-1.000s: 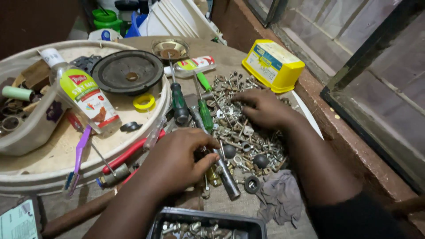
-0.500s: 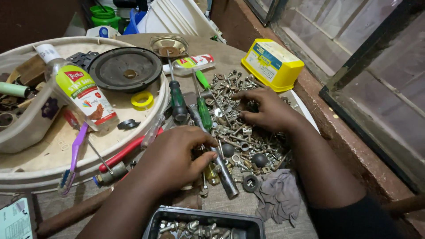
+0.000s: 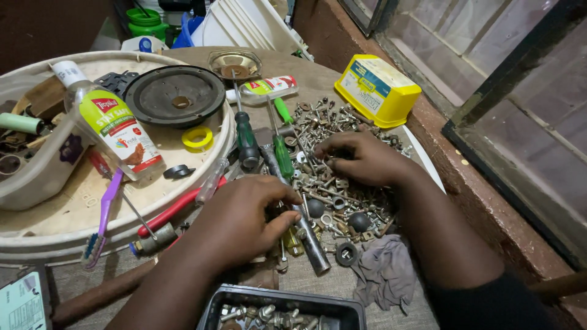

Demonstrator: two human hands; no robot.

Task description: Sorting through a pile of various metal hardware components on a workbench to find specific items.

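A heap of loose screws, bolts and nuts (image 3: pixel 342 195) is spread over the table's middle. My right hand (image 3: pixel 361 157) lies palm down on the heap, fingers curled into the screws; whether it pinches one is hidden. My left hand (image 3: pixel 241 223) rests lower left of the heap, fingers bent around small metal pieces next to a steel socket bar (image 3: pixel 309 241). Two green-handled screwdrivers (image 3: pixel 247 140) lie just beyond my left hand. A dark metal tray (image 3: pixel 281 311) with several bolts sits at the near edge.
A large round white lid (image 3: pixel 73 208) at left carries a black speaker cone (image 3: pixel 174 96), a clear bottle (image 3: pixel 113 131), yellow tape (image 3: pixel 197 139) and a purple toothbrush (image 3: pixel 101 223). A yellow box (image 3: pixel 376 90) stands at the back right. A grey rag (image 3: pixel 385 272) lies near the heap.
My right hand has slid a little toward the left across the screw heap. My left hand has shifted slightly and stays by the socket bar.
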